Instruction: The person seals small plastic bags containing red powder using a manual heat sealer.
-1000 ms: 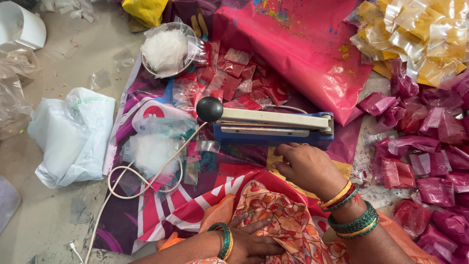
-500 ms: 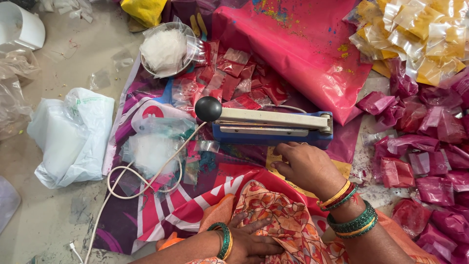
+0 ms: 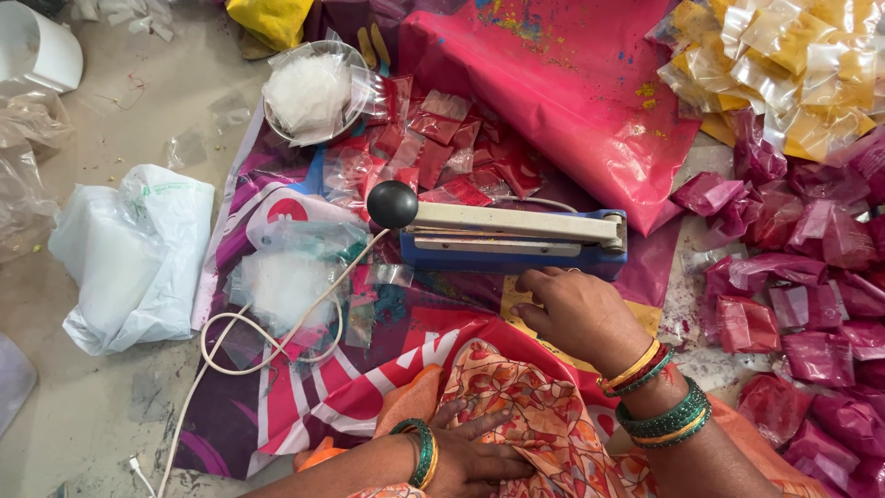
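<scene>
Resting flat on the patterned orange cloth (image 3: 544,415) nearest the camera, the left hand (image 3: 475,452) lies with its fingers spread, gripping nothing; green and gold bangles (image 3: 422,452) ring its wrist. Just beyond, the right hand (image 3: 576,309) sits palm down on the bright printed sheet (image 3: 313,397), its fingers curled loosely together right at the near edge of the blue heat sealer (image 3: 512,242); whether the fingertips pinch anything is hidden beneath the hand. More bangles (image 3: 659,401), green, red and gold, stack along that wrist.

The sealer lies crosswise in the middle of the floor (image 3: 111,406), its pale arm down and its black round knob (image 3: 392,204) at the left end. A white cord (image 3: 277,323) loops from under the knob across the sheet towards the near left. Beside the cord lies a clear bag of white powder (image 3: 281,281), and further left a larger white plastic bag (image 3: 129,254) sits on the bare floor.

Behind the sealer, small clear packets of red powder (image 3: 442,152) are scattered, touching one another. A round bowl of white powder (image 3: 309,92) stands to their left. A big pink plastic sheet (image 3: 553,92) spreads behind, dusted with colour. On the right, a heap of magenta packets (image 3: 811,277) runs from near to far, and at the far right corner yellow packets (image 3: 784,65) are piled
</scene>
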